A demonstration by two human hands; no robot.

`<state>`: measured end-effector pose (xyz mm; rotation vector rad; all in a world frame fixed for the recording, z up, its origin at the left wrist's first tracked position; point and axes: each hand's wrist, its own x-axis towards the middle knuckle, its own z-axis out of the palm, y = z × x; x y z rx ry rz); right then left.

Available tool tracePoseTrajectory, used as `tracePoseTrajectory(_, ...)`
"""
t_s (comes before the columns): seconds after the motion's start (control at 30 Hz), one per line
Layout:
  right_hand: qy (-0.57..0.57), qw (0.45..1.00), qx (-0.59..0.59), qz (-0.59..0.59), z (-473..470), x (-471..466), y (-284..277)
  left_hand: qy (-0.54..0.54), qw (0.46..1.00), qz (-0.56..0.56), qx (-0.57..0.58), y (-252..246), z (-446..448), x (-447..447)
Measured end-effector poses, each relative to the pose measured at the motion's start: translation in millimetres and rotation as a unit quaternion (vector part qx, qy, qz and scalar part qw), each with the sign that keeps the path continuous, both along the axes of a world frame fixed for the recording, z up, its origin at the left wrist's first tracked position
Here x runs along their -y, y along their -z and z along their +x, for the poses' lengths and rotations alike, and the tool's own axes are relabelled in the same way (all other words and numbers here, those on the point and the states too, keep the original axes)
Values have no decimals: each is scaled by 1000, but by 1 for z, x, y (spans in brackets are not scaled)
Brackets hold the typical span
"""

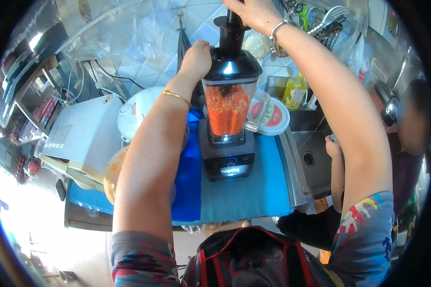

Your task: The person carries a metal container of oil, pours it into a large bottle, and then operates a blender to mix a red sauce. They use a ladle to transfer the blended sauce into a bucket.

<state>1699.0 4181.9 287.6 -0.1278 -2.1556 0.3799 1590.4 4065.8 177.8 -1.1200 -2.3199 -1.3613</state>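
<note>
A blender (228, 147) with a dark base stands on a blue mat. Its clear jar holds a chunky red-orange mash (227, 107), and a black lid (233, 66) covers the jar. My right hand (253, 14) grips the black tamper (234, 18) that goes down through the lid's opening. Against the left side of the lid rests my left hand (197, 59), its fingers curled at the lid's edge and partly hidden. The jar's clear handle (260, 111) points right, over a round tub with a white and red lid (282, 116).
At right is a metal sink (309, 175), where another person's hand (333, 146) shows. A yellow bottle (294, 91) stands behind it. Left are a white appliance (82, 132), a rounded white appliance (143, 107) and a stained bowl (111, 172). Utensils hang in a wire basket (325, 32).
</note>
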Motion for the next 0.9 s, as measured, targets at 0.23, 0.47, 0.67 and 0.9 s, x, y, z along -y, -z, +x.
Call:
tracePoseTrajectory(0.23,30,999,8,17,0,6,-3,-46,995,90,-16,1,8,4)
tracePoseTrajectory(0.47,-21,999,-3,27,-17,12,-5,-2,998,-61,-28,2,20,15)
tracePoseTrajectory(0.67,7,995,79,54,-21,18,9,5,997,-79,16,1,24,17)
tracePoseTrajectory(0.9,52,998,-25,6,-15,-9,2,75,997,10,22,4,22,19)
